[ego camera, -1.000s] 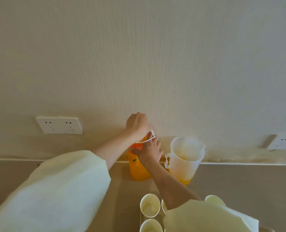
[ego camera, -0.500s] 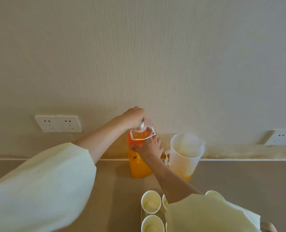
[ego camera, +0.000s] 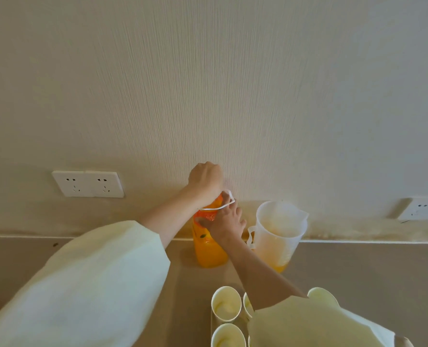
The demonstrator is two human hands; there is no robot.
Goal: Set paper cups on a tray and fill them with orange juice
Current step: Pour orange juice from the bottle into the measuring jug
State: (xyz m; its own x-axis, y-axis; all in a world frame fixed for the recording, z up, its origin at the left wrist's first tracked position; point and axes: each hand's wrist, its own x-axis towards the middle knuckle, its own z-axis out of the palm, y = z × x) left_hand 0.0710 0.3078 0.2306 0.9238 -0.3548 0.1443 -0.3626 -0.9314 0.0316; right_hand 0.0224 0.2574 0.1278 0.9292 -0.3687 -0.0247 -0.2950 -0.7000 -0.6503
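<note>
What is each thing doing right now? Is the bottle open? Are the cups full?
Orange plastic juice bottle: upright, holding juice, top hidden by a hand.
Left hand: grips the bottle top.
Right hand: holds the bottle's shoulder.
Clear plastic jug: upright, little juice at bottom.
White paper cups: upright, two in plain view look empty.

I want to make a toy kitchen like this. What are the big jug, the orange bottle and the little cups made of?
The jug looks like cloudy, see-through plastic: juice shows through its bottom. The bottle seems clear, glossy plastic, since the orange colour shows through. The cups look like matte pale paper, with thin rims.
</note>
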